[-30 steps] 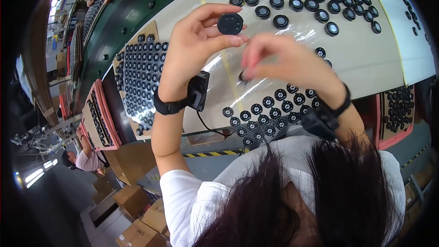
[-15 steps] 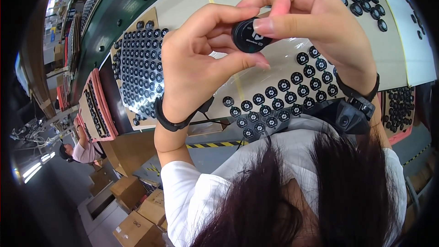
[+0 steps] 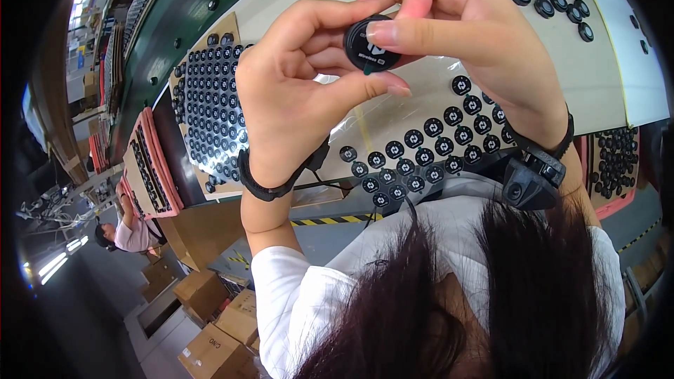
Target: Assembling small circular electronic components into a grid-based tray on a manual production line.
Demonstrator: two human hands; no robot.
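Note:
Above the table, both my hands meet at one round black disc (image 3: 371, 56) with a white mark on its face. My left hand (image 3: 295, 84) grips its rim between curled fingers and thumb. My right hand (image 3: 484, 35) lays its thumb on the disc's face, with its fingers bent behind. A small green tab (image 3: 367, 69) shows at the disc's lower edge. Below the hands, flat round black labels (image 3: 444, 146) with similar white marks lie in slanting rows on what looks like a clear sheet, reaching past the table's near edge. The right hand's fingertips are partly hidden.
Loose black discs (image 3: 544, 7) spread over the far right of the table. To the left, tight rows of marked discs (image 3: 214, 98) stand on a board. Beyond runs a green conveyor (image 3: 189, 31) with scattered discs. Pink-edged trays (image 3: 151, 168) and another person (image 3: 133, 233) are farther left.
Both hands and the disc have shifted slightly left and up. The disc has turned a little, and the green tab at its lower edge now shows. The right thumb stays on its face.

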